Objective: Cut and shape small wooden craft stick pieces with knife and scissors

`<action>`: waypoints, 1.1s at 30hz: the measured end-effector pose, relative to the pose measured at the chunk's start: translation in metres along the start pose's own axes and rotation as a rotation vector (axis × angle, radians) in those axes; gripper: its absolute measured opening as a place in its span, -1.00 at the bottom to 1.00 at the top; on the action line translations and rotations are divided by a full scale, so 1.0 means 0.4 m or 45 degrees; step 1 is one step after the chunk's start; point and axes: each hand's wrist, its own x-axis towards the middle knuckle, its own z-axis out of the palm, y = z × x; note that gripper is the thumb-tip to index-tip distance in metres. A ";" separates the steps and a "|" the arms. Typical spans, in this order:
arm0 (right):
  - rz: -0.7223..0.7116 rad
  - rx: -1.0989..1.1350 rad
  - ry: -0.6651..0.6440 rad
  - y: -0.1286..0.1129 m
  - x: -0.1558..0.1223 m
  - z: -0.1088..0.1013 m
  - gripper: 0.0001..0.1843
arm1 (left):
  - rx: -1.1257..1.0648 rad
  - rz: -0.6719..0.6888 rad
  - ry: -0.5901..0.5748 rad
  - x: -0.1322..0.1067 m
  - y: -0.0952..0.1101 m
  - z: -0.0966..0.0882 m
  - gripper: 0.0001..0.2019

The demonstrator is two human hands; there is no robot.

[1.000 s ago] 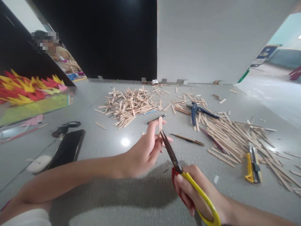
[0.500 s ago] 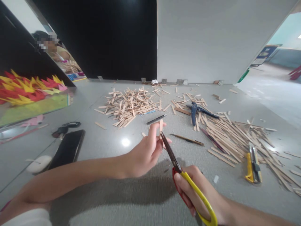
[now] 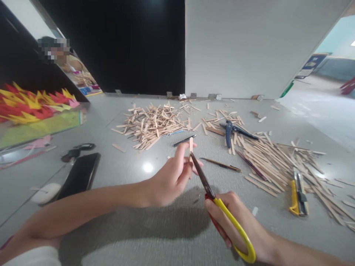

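My left hand (image 3: pixel 169 179) pinches a short wooden stick (image 3: pixel 190 145) upright between thumb and fingers, above the grey floor. My right hand (image 3: pixel 235 221) grips the red and yellow handles of a pair of scissors (image 3: pixel 219 205). The dark blades point up and left, and their tip meets the stick just below my left fingertips. A heap of short stick pieces (image 3: pixel 151 123) lies beyond my hands. A larger spread of long sticks (image 3: pixel 277 160) lies to the right.
A yellow utility knife (image 3: pixel 297 192) rests among the long sticks. A blue tool (image 3: pixel 230 131), a black pen (image 3: pixel 184 140) and a thin brown stick (image 3: pixel 220 164) lie ahead. A dark phone (image 3: pixel 80 175), white mouse (image 3: pixel 46 192) and coloured paper shapes (image 3: pixel 33 101) sit at left. Another person sits far left.
The scissors and my right hand have shifted slightly right and down. The stick stays pinched in my left hand, with the blade tip still against it.
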 end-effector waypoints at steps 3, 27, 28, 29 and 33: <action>0.018 0.006 -0.004 0.004 0.001 -0.004 -0.22 | -0.066 -0.066 0.033 0.010 0.006 0.000 -0.77; 0.150 0.184 -0.110 -0.026 -0.017 -0.033 -0.13 | 0.136 -0.045 0.018 0.027 0.003 -0.027 -0.78; 0.174 0.211 -0.127 -0.023 -0.016 -0.036 -0.14 | 0.141 -0.056 0.014 0.028 0.001 -0.028 -0.78; 0.187 0.240 -0.150 -0.020 -0.016 -0.038 -0.14 | 0.146 -0.064 0.009 0.030 -0.001 -0.030 -0.78; 0.202 0.373 -0.179 -0.021 -0.008 -0.042 -0.17 | 0.178 -0.073 -0.004 0.035 -0.005 -0.034 -0.78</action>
